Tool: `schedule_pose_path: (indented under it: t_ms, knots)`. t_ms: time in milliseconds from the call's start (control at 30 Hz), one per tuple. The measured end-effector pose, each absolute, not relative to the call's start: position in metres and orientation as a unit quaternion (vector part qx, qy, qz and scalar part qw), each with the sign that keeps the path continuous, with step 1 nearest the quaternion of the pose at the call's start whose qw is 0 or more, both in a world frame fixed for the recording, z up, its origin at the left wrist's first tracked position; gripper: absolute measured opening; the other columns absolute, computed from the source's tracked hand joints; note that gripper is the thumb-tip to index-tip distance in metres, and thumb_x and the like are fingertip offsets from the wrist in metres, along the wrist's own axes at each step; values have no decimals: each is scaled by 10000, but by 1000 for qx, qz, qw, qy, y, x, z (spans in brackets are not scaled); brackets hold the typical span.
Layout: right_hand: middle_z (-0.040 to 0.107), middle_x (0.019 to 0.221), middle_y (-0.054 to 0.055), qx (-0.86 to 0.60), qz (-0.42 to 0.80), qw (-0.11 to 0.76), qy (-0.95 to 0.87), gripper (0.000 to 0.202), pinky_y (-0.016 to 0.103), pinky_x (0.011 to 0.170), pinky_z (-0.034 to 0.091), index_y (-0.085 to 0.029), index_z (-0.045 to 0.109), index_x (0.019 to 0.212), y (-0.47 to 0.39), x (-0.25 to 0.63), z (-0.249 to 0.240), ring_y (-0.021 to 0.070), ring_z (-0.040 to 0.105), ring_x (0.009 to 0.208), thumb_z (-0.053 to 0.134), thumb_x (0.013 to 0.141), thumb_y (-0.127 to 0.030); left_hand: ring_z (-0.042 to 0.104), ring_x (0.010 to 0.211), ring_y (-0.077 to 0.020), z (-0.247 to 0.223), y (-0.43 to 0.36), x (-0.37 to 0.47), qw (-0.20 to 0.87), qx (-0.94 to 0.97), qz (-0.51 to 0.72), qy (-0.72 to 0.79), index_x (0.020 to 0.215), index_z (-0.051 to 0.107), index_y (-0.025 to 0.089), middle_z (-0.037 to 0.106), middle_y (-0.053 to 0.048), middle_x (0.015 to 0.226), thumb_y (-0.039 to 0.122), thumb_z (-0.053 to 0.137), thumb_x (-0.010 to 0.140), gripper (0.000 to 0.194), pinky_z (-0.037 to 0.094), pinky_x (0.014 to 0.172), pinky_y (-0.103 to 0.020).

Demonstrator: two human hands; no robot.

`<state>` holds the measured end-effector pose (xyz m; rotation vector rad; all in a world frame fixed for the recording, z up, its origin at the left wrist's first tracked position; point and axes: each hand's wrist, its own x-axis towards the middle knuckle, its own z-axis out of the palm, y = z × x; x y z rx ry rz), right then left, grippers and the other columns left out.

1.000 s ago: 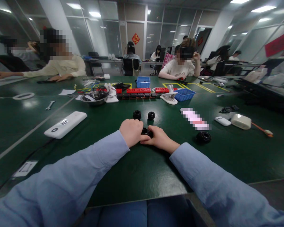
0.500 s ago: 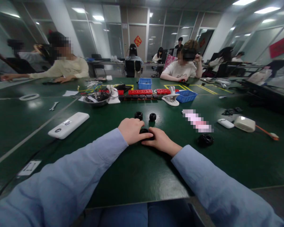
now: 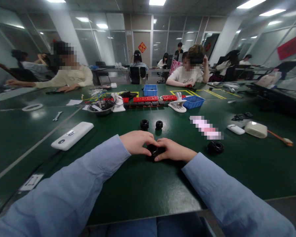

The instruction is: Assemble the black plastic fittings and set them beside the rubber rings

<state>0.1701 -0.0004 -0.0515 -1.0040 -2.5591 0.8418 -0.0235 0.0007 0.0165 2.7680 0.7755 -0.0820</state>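
Note:
On the green table in front of me, a black ring-shaped part (image 3: 153, 150) stands with its round opening facing up. Around its left side curl the fingers and thumb of my left hand (image 3: 137, 142). My right hand (image 3: 174, 149) grips the same part from the right, thumb low at the near side. The two hands meet at its far edge and hide much of it. Just beyond are two smaller black ribbed round parts, the left one (image 3: 144, 124) and the right one (image 3: 159, 125). A larger black ring part (image 3: 215, 147) lies to the right.
A white power bank (image 3: 72, 135) with a cable lies left. A phone (image 3: 206, 127), a white mouse (image 3: 235, 129) and a cream box (image 3: 256, 129) are at right. Farther back stand a metal bowl (image 3: 101, 111), red power strips (image 3: 146, 98) and blue bins (image 3: 194, 102). People sit opposite.
Both hands have come slightly nearer with the black ring-shaped part. My left thumb has moved off its top, so the opening now shows. The view has tilted up a little.

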Motion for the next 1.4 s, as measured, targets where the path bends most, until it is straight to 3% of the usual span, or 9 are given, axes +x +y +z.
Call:
schedule_pose_path:
  t_ms: [400,667,1133,1400]
  knots:
    - [613,882,26,-357,271,133,-884,486,307,769,374,-205,636,1093,-4,169,-48,195,523,872,763,647,-349,594,875,-165,17,0,-22,133,949,-24,284,1097,630,250,607,-21,971,279,696,735,369,427,746,-230]
    - [618,803,2,-374,298,158,-864,414,272,696,378,-183,665,990,-3,168,-53,164,549,762,767,629,-359,592,925,-177,16,-1,-20,104,945,-16,309,1106,623,229,624,-27,962,333,703,729,399,426,789,-240]
    - [590,757,-24,-414,325,175,-832,391,235,599,336,-171,638,940,-4,162,-49,127,509,680,774,615,-340,612,850,-226,14,-12,-11,34,897,-1,441,938,662,172,652,-60,882,531,648,700,432,434,659,-265]
    - [536,682,-45,-444,294,181,-827,318,221,556,302,-159,574,771,-7,157,-45,110,479,631,776,606,-341,624,758,-253,11,-17,-5,-31,874,8,486,846,653,138,660,-95,823,599,563,741,482,414,583,-299]
